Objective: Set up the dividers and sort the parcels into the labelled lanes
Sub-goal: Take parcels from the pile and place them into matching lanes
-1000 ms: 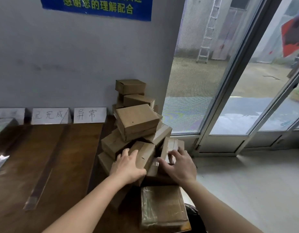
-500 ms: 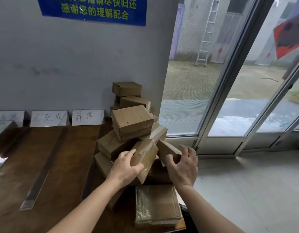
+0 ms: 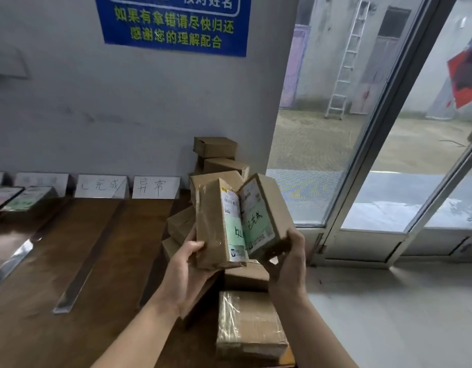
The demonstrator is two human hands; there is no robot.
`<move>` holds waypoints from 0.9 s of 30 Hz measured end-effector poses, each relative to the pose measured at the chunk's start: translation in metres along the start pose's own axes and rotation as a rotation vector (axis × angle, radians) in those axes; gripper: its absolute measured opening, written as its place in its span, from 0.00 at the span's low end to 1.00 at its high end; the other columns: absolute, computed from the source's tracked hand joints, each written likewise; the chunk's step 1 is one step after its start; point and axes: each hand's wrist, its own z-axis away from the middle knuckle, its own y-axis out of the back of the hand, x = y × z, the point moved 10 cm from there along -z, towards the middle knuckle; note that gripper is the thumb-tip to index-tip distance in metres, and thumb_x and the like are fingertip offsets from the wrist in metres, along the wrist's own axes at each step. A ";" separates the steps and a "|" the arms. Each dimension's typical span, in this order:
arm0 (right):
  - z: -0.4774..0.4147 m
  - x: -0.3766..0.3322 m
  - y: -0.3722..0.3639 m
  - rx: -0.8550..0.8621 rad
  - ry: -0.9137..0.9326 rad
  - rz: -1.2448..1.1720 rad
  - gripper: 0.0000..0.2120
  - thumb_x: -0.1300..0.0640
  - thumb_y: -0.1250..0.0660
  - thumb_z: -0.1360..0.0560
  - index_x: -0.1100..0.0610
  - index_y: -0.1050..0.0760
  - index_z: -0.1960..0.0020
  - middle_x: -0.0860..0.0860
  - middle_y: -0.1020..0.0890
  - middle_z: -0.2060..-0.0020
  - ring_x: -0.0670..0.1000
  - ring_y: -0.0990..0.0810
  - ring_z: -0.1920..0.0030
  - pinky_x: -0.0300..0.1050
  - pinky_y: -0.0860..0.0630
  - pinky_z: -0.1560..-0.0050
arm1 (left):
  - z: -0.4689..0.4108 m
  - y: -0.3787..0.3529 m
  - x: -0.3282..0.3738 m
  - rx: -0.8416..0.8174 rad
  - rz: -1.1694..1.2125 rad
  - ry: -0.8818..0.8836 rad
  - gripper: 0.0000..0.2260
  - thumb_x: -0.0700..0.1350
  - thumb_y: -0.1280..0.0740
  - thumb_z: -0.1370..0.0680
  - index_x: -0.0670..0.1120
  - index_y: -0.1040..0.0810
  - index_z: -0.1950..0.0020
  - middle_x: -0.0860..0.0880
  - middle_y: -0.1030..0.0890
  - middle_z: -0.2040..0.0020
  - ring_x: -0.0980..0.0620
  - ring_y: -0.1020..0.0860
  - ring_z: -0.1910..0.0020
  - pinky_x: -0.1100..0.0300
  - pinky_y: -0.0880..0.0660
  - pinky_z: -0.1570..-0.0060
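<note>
We hold two parcels up at once, side by side and touching, with their long axes close to vertical and their printed labels turned towards us. Our left hand grips the lower end of the left parcel, and our right hand grips the lower corner of the right parcel. The right parcel's green label carries handwriting that seems to match the card reading 已完成. The mark on the left parcel is half hidden behind the other box, so we cannot read it. From our hands the lanes lie at about 10 o'clock across the desk. The 已完成 card and the card reading 异常 stand against the wall, and a clear divider strip runs towards the gap between them. A second divider strip lies further out at 9 o'clock. We judge that the left hand is nearer to every lane, while the parcel we can read sits in the right hand, so it would have to pass across the left one. Neither of these two lanes shows a parcel in it. Further off, near 9 o'clock, lie flat packets with coloured labels. The unsorted pile of parcels stands at 12 o'clock behind our hands, and a tape-wrapped parcel lies at 6 o'clock.
</note>
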 end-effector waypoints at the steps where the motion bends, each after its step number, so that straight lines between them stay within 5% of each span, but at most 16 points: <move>1: 0.002 0.000 -0.010 -0.071 -0.007 -0.023 0.12 0.49 0.36 0.24 0.58 0.24 0.59 0.55 0.23 0.65 0.48 0.22 0.64 0.52 0.21 0.57 | 0.001 0.002 0.004 0.006 0.012 -0.023 0.18 0.43 0.46 0.21 0.46 0.27 0.32 0.39 0.18 0.41 0.41 0.18 0.43 0.43 0.27 0.41; 5: 0.009 0.001 -0.042 -0.291 -0.018 -0.003 0.08 0.49 0.33 0.33 0.52 0.27 0.59 0.49 0.25 0.69 0.48 0.27 0.65 0.50 0.27 0.54 | 0.004 0.002 0.025 -0.037 -0.097 -0.138 0.28 0.54 0.33 0.25 0.48 0.31 0.27 0.40 0.22 0.35 0.40 0.22 0.36 0.41 0.25 0.39; 8: 0.010 0.004 -0.057 -0.397 -0.008 0.126 0.21 0.42 0.29 0.43 0.50 0.24 0.53 0.49 0.21 0.61 0.48 0.23 0.61 0.48 0.27 0.50 | 0.004 0.006 0.037 -0.067 -0.162 -0.178 0.41 0.58 0.21 0.35 0.56 0.34 0.26 0.42 0.23 0.32 0.38 0.24 0.35 0.34 0.28 0.38; 12: 0.015 0.001 -0.073 -0.406 0.169 0.421 0.40 0.29 0.22 0.47 0.43 0.25 0.39 0.54 0.20 0.41 0.53 0.19 0.42 0.56 0.23 0.38 | 0.010 0.024 0.045 -0.016 -0.032 -0.178 0.44 0.54 0.17 0.40 0.55 0.32 0.27 0.40 0.23 0.34 0.37 0.23 0.36 0.38 0.22 0.45; 14: 0.023 -0.001 -0.084 -0.449 0.203 0.434 0.43 0.35 0.18 0.49 0.47 0.27 0.38 0.54 0.18 0.45 0.52 0.17 0.46 0.49 0.19 0.45 | 0.015 0.035 0.050 0.014 -0.008 -0.184 0.44 0.54 0.18 0.40 0.52 0.31 0.27 0.39 0.22 0.34 0.36 0.23 0.36 0.41 0.21 0.46; 18: 0.042 -0.007 -0.104 -0.484 0.253 0.422 0.27 0.52 0.19 0.37 0.51 0.26 0.42 0.47 0.20 0.51 0.47 0.18 0.51 0.39 0.18 0.55 | 0.030 0.073 0.065 0.220 -0.074 -0.210 0.45 0.58 0.19 0.42 0.47 0.29 0.29 0.37 0.21 0.37 0.37 0.21 0.39 0.39 0.24 0.41; 22: 0.054 0.018 -0.127 -0.536 0.185 0.420 0.32 0.43 0.22 0.39 0.48 0.28 0.38 0.50 0.18 0.46 0.50 0.18 0.46 0.50 0.18 0.47 | 0.047 0.100 0.087 0.384 -0.149 -0.253 0.30 0.54 0.28 0.30 0.45 0.28 0.32 0.38 0.18 0.42 0.38 0.19 0.43 0.35 0.25 0.40; 27: 0.075 0.036 -0.162 -0.552 0.220 0.444 0.29 0.51 0.24 0.30 0.51 0.31 0.33 0.47 0.21 0.44 0.48 0.21 0.43 0.50 0.19 0.44 | 0.072 0.131 0.119 0.503 -0.189 -0.290 0.14 0.50 0.38 0.20 0.47 0.21 0.38 0.41 0.15 0.47 0.45 0.16 0.50 0.51 0.19 0.58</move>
